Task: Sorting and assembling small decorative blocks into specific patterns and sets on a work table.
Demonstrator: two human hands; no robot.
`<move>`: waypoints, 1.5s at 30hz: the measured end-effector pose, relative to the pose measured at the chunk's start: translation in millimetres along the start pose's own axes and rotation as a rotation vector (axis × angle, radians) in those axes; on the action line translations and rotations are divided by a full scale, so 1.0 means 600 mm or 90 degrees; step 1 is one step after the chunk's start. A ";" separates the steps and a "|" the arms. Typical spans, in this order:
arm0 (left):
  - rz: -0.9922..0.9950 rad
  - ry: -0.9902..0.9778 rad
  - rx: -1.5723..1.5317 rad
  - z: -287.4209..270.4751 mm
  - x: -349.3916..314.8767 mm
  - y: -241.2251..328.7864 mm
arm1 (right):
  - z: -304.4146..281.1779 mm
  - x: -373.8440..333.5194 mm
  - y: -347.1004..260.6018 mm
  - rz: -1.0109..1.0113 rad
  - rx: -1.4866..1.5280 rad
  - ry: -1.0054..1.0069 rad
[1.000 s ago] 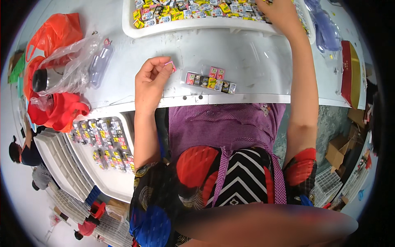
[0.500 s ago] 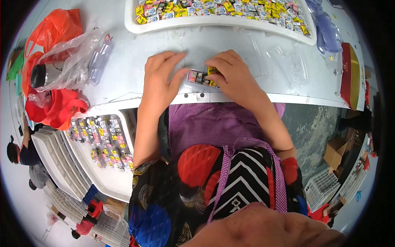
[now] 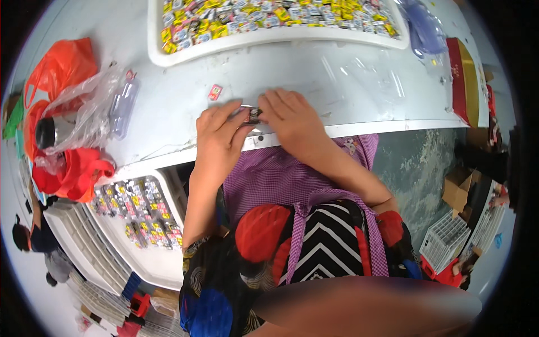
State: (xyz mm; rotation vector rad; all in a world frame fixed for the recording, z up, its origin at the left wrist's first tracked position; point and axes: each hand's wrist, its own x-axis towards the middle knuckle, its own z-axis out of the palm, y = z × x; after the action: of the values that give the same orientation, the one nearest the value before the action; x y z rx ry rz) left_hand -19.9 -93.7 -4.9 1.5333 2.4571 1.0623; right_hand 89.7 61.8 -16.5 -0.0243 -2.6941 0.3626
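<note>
A small clear plastic case (image 3: 254, 115) with small dark and pink packets inside lies at the table's front edge. My left hand (image 3: 216, 132) grips its left end between thumb and fingers. From the other side, my right hand (image 3: 292, 121) has its fingers closed over the right end, hiding much of the case. One loose pink-red packet (image 3: 215, 92) rests on the table just beyond my left fingers.
A white tray (image 3: 269, 38) full of small colourful packets stands at the far side. Red bags (image 3: 62, 64) and a dark-capped bottle (image 3: 56, 132) are at left. Another white tray (image 3: 151, 261) of filled cases sits lower left. Clear plastic pieces (image 3: 365, 81) lie right.
My left hand has closed on the case's left end, and my right fingers have moved over its right end. A loose pink-red packet now shows on the table. The view has shifted.
</note>
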 end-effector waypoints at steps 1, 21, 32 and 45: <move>0.010 -0.002 -0.007 0.000 -0.002 0.001 | -0.002 -0.004 -0.004 0.007 -0.010 0.002; 0.016 -0.047 0.049 -0.008 -0.002 0.013 | -0.009 -0.027 -0.012 -0.066 -0.090 -0.120; 0.006 -0.036 0.031 -0.003 -0.005 0.013 | -0.018 -0.021 -0.001 -0.044 -0.030 -0.154; -0.117 -0.015 -0.033 0.012 0.046 0.010 | -0.015 -0.032 0.007 -0.007 0.051 -0.151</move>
State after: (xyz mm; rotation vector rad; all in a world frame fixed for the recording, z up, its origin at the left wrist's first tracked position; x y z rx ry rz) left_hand -26.0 -65.9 1.1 1.2700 2.4757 1.0604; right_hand 110.9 66.7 -17.6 0.0611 -2.9088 0.4972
